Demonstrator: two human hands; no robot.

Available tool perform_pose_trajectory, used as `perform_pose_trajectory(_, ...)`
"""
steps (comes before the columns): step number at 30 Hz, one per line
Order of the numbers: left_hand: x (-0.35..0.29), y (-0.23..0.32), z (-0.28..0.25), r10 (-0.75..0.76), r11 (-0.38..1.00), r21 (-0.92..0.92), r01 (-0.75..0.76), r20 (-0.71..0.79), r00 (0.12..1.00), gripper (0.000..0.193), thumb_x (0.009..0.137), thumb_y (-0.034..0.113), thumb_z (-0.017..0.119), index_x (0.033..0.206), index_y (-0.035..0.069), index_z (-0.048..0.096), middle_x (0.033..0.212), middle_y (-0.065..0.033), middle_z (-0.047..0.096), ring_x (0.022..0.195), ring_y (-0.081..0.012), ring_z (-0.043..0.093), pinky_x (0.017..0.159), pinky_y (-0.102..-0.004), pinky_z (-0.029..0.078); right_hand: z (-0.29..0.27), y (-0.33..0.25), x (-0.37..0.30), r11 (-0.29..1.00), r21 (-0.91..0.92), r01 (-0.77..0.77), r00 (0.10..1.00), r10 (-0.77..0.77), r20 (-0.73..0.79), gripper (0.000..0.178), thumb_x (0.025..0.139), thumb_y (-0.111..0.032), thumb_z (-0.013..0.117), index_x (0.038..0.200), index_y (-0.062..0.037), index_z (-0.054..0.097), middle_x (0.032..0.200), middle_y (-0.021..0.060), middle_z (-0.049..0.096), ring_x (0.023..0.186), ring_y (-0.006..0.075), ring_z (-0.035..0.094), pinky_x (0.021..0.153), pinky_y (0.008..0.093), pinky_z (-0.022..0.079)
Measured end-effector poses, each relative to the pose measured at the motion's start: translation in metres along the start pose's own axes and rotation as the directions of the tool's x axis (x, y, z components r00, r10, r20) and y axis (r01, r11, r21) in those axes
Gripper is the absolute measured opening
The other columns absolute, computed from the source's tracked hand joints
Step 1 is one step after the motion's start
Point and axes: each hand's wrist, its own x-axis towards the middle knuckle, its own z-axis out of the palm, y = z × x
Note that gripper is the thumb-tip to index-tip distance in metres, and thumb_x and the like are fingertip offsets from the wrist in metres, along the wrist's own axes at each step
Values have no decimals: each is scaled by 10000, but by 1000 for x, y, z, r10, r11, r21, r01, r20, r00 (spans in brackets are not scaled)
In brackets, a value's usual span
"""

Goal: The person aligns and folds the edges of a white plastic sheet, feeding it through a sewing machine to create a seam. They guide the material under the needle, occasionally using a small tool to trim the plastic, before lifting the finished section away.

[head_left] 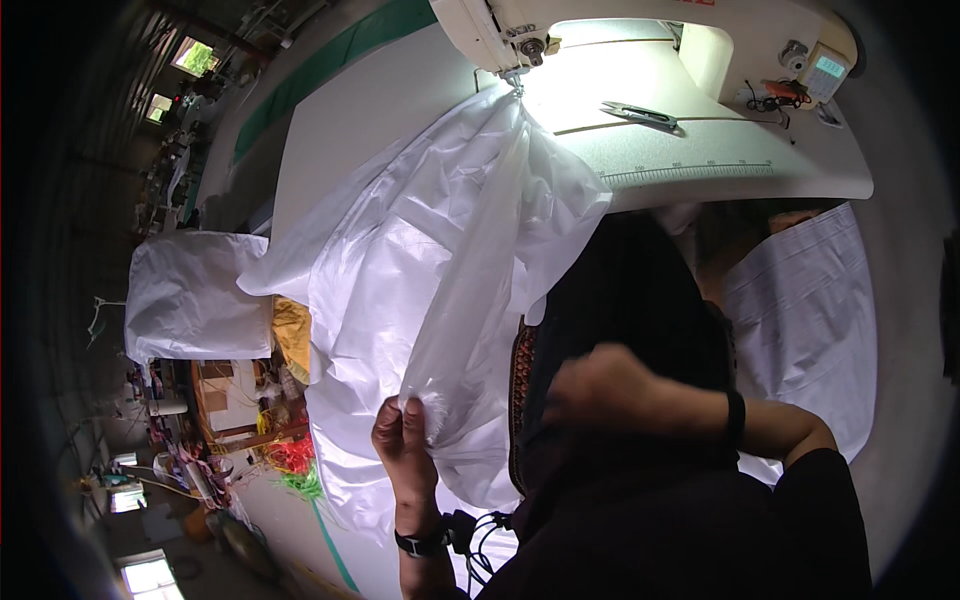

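A large sheet of white fabric [400, 240] hangs in folds from under the needle of a sewing machine [515, 50] and spreads down over the table edge and my lap. My left hand [404, 440] pinches a frayed edge of this fabric between thumb and fingers. To the right, my right hand [600, 385] is over my dark clothing, apart from the fabric. Motion blurs its fingers, so whether it is closed or holds anything cannot be made out.
Thread snips [640, 116] lie on the lit machine table [700, 160], near a printed ruler scale. More white fabric hangs at the right [810, 320] and far left [195, 300]. Red strands [292, 455] and green strands [302, 483] lie at the lower left.
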Motion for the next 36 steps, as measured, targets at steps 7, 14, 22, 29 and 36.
perform_pose_trajectory(7,1,3,-11,128,991,-31,-127,59,990,161,953,191,660,992,35,662,884,21,660,783,-53,553,746,-217,434,65,81,86,932,-310,-186,933,69,-352,253,800,-357,667,834,-108,701,972,37,630,989,197,575,849,384,406)
perform_pose_trajectory(14,1,39,0,525,606,450,-656,394,755,178,763,-31,735,930,15,697,786,-134,650,654,-271,625,594,-329,507,-11,-23,-3,876,325,356,931,-360,-50,132,859,-196,645,911,-108,562,741,75,619,616,267,637,539,404,503)
perform_pose_trajectory(22,-24,38,42,356,715,233,-659,690,630,249,749,-87,680,983,-1,666,903,-112,664,747,-243,670,650,-316,535,-36,-61,-26,655,587,476,864,-222,-452,130,892,-124,636,923,-58,528,672,95,591,527,290,598,482,363,483)
perform_pose_trajectory(29,-32,38,41,-35,997,71,-12,621,783,263,780,-26,665,1037,-14,609,924,-127,644,812,-253,634,802,-318,498,-49,-59,-21,755,-133,642,696,-647,-311,64,917,-164,590,929,-104,570,770,-5,610,678,128,641,585,271,513)
perform_pose_trajectory(36,-7,47,72,401,298,149,-943,877,265,160,706,32,632,827,94,546,740,-65,557,644,-253,591,570,-383,485,-26,19,38,650,757,66,887,309,-343,425,950,-105,550,1357,-39,447,1380,91,466,1295,189,422,1029,335,375)
